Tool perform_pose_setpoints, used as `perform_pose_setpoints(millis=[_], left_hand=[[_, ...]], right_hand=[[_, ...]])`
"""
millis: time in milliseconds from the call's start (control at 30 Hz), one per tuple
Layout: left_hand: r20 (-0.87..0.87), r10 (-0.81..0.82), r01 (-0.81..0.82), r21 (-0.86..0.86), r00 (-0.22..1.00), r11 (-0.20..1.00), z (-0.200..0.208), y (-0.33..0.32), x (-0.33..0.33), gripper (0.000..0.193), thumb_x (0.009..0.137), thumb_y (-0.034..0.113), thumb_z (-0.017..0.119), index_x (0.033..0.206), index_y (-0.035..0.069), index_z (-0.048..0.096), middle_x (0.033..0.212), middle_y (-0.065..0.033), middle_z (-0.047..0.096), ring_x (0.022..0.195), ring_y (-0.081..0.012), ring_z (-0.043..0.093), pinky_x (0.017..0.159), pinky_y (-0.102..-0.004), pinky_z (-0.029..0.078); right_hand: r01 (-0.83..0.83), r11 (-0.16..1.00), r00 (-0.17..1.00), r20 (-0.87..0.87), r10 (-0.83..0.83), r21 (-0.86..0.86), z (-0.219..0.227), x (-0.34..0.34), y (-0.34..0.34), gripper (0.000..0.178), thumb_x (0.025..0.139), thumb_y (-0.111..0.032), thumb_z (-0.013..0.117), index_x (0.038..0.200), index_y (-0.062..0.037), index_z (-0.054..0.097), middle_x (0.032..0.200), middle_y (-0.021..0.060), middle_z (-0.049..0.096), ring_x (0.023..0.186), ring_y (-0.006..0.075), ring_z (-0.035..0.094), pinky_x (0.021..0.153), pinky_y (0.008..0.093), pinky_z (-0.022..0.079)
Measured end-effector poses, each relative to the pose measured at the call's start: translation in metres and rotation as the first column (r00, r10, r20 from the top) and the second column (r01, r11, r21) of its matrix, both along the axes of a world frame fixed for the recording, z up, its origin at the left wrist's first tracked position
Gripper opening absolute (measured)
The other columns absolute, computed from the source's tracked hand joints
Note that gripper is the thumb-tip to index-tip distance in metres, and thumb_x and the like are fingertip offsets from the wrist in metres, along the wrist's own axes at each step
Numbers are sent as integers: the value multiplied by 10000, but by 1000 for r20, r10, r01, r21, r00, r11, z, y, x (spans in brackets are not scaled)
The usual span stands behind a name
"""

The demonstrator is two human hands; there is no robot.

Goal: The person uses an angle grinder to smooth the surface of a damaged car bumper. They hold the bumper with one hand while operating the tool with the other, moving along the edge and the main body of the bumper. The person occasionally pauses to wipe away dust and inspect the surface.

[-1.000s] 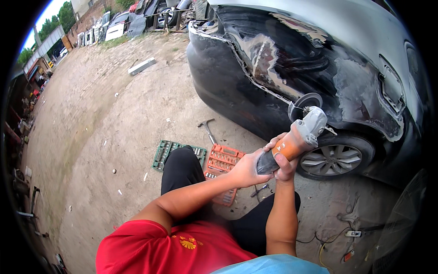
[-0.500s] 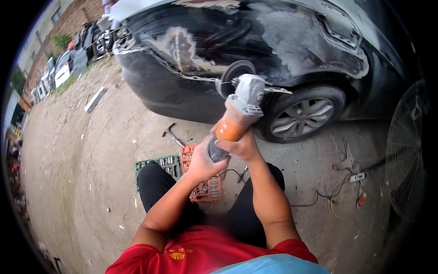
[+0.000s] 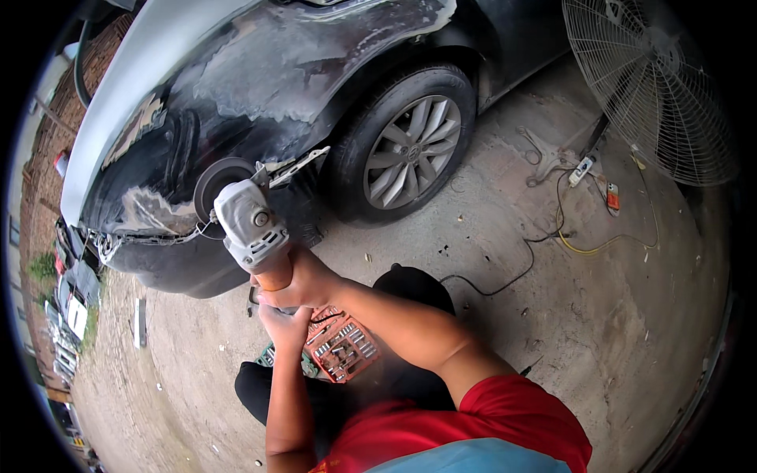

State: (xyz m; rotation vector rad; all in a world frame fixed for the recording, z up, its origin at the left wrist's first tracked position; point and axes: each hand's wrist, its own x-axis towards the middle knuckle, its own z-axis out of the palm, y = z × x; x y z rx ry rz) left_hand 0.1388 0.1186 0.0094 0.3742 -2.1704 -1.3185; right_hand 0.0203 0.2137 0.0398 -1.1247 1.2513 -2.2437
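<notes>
Both hands are wrapped round an angle grinder [image 3: 251, 222] with a grey, dusty head and an orange body. My right hand [image 3: 306, 277] grips the orange body just behind the head. Lower down, my left hand [image 3: 285, 325] is closed round the rear handle, which the fingers mostly hide. The dark round disc [image 3: 206, 193] stands on edge at the car's rear side panel [image 3: 260, 71], near the seam above the bumper [image 3: 185, 272]. Whether it touches the metal I cannot tell. Bare, scraped patches and grey filler mark the panel.
Between my knees lies an open orange socket set [image 3: 344, 348], with a green case [image 3: 268, 356] beside it. The car's rear wheel [image 3: 410, 150] is right of the grinder. A large fan [image 3: 654, 79], a power strip [image 3: 582, 170] and cables [image 3: 516, 280] are farther right.
My view has turned toward the right, so the fan and wheel show more fully. The grinder stays in both hands near the panel seam, now left in view.
</notes>
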Motion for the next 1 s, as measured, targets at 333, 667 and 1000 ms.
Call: perform_pose_setpoints(millis=[333,667,1000], left_hand=[[-64,13,-23,-152,998,988,2,20,-14,636,828,230,958,1292,-49,624,1193,-164,729,1088,-230,700,969,-394,561],[-52,-29,22,-122,998,992,2,31,-20,719,859,221,955,1391,-68,567,1249,-141,719,1131,-200,686,1010,-359,550],[-31,-35,28,-203,999,979,-13,29,-19,698,900,218,905,1428,-80,559,1235,-117,704,1074,-165,666,964,-325,547]], right_hand=[[34,996,999,37,-31,-78,4,-11,24,363,791,-169,925,1073,-39,736,1002,52,770,926,162,736,884,357,600],[125,990,992,-13,-126,-67,0,-18,32,461,769,-262,935,1121,-43,733,1026,94,780,929,239,750,890,401,595],[182,976,982,-29,-187,-123,13,-12,61,328,802,-205,920,1012,-41,728,940,59,758,853,181,709,824,371,580]])
